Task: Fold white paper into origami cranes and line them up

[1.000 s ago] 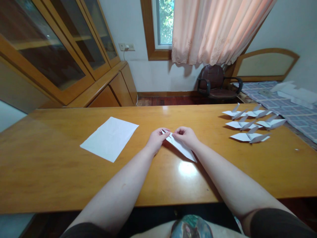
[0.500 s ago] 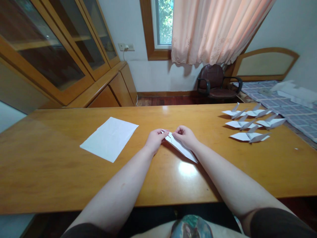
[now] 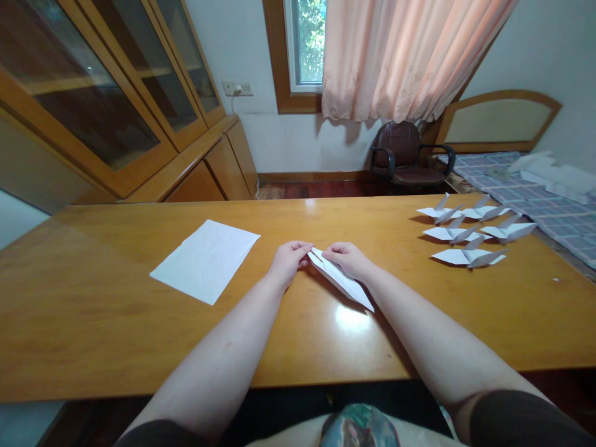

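A narrow folded white paper piece [image 3: 342, 282] lies on the wooden table [image 3: 116, 335], its long point aimed toward me and to the right. My left hand [image 3: 288, 261] pinches its far tip with closed fingers. My right hand [image 3: 349, 259] presses and grips the same far end from the right, fingers curled on the paper. Both hands meet at the middle of the table.
A flat white sheet [image 3: 205, 261] lies left of my hands. Several finished folded paper birds [image 3: 468, 233] sit in rows at the right. Beyond the table are a wooden glass-door cabinet [image 3: 116, 105], a dark armchair [image 3: 410, 155], and a bed with a checked cover [image 3: 540, 198].
The hands have lowered slightly and pressed the paper's far end flatter; the near point has slid a little toward me and right.
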`<state>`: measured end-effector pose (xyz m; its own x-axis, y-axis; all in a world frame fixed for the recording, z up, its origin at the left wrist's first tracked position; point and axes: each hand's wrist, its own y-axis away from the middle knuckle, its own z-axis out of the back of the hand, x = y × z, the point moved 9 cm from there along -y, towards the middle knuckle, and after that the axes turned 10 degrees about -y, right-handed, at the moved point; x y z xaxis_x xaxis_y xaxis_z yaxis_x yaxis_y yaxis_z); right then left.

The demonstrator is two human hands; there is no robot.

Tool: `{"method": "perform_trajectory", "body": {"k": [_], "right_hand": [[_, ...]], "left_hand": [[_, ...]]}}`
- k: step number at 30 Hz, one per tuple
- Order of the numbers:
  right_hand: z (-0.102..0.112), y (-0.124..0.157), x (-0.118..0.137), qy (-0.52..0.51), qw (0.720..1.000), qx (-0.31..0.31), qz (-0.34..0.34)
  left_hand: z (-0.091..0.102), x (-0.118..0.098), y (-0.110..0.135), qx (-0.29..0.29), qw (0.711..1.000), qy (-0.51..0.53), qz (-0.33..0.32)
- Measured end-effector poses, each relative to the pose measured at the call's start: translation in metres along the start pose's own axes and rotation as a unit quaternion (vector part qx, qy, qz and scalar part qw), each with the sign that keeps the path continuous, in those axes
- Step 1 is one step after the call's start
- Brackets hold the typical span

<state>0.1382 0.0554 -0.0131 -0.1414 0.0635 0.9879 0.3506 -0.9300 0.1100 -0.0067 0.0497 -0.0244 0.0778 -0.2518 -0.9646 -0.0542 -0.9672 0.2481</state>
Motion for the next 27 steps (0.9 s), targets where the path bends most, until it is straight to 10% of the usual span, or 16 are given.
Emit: {"method": "perform_trajectory", "body": {"k": [8,17,27], "right_hand": [[-0.011,0.007,-0.004,0.046,0.994,0.074,-0.065],[0.014,0.0,0.006,0.054,0.994,-0.092,0.003],[0.004,-0.005,-0.006,-0.101,0.993,-0.057,0.017]], "left_hand": [[0.007,-0.002,-0.002,-0.034,0.998,-0.036,-0.026],[-0.023,0.008,0.008,0.075,0.995,-0.039,0.047],[-0.009,0.003,-0.001,-0.009,0.999,-0.013,-0.031]]}}
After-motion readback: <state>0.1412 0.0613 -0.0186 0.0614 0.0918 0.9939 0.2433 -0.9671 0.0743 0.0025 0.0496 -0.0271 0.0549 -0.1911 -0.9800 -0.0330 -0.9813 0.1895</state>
